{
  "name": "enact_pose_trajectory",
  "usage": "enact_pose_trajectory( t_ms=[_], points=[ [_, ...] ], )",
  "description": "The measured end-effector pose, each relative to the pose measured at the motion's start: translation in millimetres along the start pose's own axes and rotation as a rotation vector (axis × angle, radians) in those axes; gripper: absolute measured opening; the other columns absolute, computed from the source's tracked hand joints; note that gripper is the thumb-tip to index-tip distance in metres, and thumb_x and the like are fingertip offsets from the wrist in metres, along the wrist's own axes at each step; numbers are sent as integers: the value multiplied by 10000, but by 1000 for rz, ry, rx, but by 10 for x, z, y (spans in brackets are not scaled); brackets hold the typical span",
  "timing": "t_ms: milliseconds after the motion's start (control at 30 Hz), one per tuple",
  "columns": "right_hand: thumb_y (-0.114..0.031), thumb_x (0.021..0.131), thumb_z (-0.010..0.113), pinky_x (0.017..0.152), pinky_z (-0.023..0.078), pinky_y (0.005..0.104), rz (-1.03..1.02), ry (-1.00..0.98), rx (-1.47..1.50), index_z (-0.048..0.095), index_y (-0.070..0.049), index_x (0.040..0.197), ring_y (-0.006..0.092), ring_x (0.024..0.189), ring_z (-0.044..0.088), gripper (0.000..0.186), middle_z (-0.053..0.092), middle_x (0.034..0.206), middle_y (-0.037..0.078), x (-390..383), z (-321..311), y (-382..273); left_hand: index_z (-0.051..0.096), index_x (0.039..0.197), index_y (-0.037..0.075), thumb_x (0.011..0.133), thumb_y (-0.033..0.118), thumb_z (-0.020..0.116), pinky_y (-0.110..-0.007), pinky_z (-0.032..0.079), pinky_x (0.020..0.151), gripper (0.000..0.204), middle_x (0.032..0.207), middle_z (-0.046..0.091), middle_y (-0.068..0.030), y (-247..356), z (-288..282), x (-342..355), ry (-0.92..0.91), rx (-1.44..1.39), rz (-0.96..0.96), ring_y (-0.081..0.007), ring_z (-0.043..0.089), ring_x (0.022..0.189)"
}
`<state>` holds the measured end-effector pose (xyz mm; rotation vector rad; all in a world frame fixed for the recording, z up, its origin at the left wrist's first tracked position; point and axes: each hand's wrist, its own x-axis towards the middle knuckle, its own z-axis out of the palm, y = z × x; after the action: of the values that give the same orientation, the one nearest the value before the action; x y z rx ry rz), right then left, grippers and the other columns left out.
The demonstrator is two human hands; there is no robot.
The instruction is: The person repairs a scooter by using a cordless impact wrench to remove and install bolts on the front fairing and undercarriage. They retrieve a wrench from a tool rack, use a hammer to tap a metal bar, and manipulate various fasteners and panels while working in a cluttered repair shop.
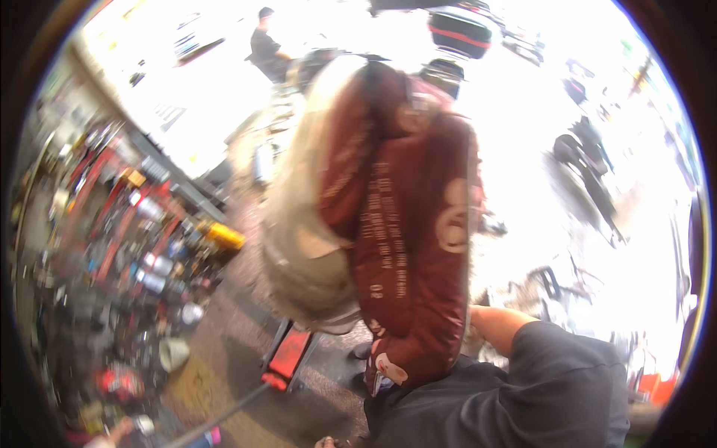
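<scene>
Maroon scooter seat (429,246) hid our right hand, arm (499,326) passing behind seat's right edge; we couldn't tell grip of either hand. Red jack (290,355) sat near, left of seat.

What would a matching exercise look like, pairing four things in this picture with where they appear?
Things:
1. dark red padded cover
2. bright yellow, cylinder-like object
3. red-and-black floor jack
4. dark, blurred motorcycle

Places:
A. far right, in bright light
B. centre
C. left, beside cluttered small parts
D. lower part, on the floor

Pairs: 1-B, 2-C, 3-D, 4-A
</scene>
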<state>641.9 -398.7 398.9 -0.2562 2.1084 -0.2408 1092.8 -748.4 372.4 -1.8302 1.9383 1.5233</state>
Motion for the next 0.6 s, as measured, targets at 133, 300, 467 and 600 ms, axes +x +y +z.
enact_pose_trajectory(
  t_ms=[133,300,467,600],
  points=[
    [-449,787,714,610,539,382,173,51,245,646,3,1077,257,742,676,542,692,860,152,-423,342,554,559,1029,21,933,102,524,-272,410,420,130,667,560,-44,937,-96,560,-120,-81,25,-126,497,483],
    [-417,809,706,572,538,383,349,198,614,637,12,1080,253,702,674,513,690,824,151,-904,535,1185,582,944,-36,909,68,550,-284,430,427,114,681,588,-72,2403,757,310,-481,260,340,-141,517,490],
    [-311,768,754,625,553,411,539,251,1050,645,55,990,279,743,693,442,686,830,189,-1094,362,1905,671,971,-27,867,214,637,-325,495,763,265,846,688,-125,3519,2419,-735,-1113,668,794,-203,655,827],
    [-337,757,774,597,543,374,613,371,1098,622,17,1093,259,768,692,511,686,938,183,-1167,190,2397,656,1116,6,862,252,655,-343,486,872,353,1042,694,-161,4018,3687,-1525,-1561,834,665,-209,653,961]
  ],
)
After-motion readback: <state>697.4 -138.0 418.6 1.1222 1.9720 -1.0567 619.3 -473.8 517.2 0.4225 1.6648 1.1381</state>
